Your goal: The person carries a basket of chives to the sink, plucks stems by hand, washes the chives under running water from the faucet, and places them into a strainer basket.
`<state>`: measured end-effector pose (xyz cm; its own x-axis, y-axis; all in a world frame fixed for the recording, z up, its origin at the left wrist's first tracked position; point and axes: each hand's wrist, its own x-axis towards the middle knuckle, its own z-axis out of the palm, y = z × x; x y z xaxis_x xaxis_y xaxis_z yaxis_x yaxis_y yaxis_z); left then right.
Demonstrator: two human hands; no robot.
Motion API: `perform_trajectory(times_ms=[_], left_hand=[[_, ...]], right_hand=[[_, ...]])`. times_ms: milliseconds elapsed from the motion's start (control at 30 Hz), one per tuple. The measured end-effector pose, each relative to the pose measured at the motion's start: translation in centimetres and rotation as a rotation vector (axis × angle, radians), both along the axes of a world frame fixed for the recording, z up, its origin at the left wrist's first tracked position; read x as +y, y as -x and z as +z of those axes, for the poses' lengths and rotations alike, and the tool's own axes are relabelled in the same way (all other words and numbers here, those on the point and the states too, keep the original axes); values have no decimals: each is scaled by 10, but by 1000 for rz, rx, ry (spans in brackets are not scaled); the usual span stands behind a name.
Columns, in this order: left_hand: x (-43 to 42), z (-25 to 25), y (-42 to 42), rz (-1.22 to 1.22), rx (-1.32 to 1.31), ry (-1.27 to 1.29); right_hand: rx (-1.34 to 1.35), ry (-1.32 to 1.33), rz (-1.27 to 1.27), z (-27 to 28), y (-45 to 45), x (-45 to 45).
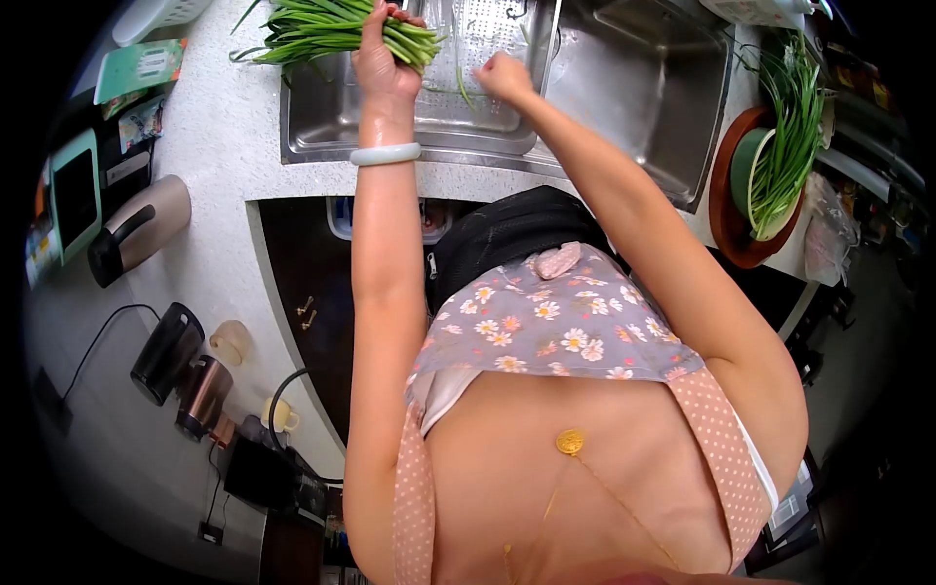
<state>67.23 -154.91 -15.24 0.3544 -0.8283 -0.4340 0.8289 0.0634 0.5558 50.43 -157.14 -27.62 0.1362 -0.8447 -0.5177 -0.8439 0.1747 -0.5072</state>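
Note:
My left hand [386,60], with a pale bangle on its wrist, is closed around a thick bundle of garlic chives [322,27]. The leaves point left over the counter, and the cut-looking pale ends face right above the sink. My right hand [504,77] is curled closed over the left basin, a little right of the bundle. Whatever its fingers hold, if anything, is hidden. A loose green stalk [462,86] lies near its fingertips. Beneath both hands is a perforated metal tray [492,39] in the steel sink [331,132].
The right basin [634,88] adjoins the left one. More long greens [788,146] fill a green bowl [746,171] on a brown round board [723,200]. A steel kettle [156,219], a digital scale [76,195] and packets [141,70] stand to the left.

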Motion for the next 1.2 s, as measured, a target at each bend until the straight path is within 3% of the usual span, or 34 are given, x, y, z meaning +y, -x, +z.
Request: perform_trajectory(times_ms=[67, 167, 300, 367, 433, 533, 633, 667, 733, 800, 867, 933, 1000, 1100, 1133, 1200], left_hand=[[15, 1, 4, -28, 75, 27], [29, 15, 18, -27, 168, 83], [40, -2, 17, -35, 129, 2], [38, -4, 24, -26, 52, -8], [34, -12, 31, -35, 15, 1], [23, -7, 40, -89, 151, -13], [17, -34, 42, -256, 233, -19], [18, -21, 45, -308, 238, 15], [15, -9, 54, -157, 321, 85], [16, -10, 58, -102, 281, 51], [19, -9, 66, -146, -40, -8], [22, -18, 86, -106, -381, -143], [26, -23, 101, -25, -707, -133], [36, -16, 93, -360, -1179, -201], [37, -11, 94, -391, -1026, -164], [34, -37, 99, -567, -1445, -361]], right_hand=[[236, 93, 251, 6, -13, 32], [173, 187, 350, -23, -23, 39], [-126, -12, 100, -24, -18, 11], [-335, 181, -49, 4, -12, -6], [-630, 254, 49, 68, -13, -21], [-635, 419, 440, 117, -24, -32], [-337, 639, 632, 171, -4, -30], [-347, 531, 586, 174, 6, -30], [-373, 323, 492, 180, 23, -34], [-466, 341, 260, 179, 27, -39], [-645, 277, 373, 161, 20, -44], [-386, -57, 417, 155, 8, -37], [-513, -309, 479, 139, 1, -31], [-719, -496, 322, 135, 5, -24], [-798, -594, 275, 132, 4, -26], [-873, -770, 150, 135, 5, -24]])
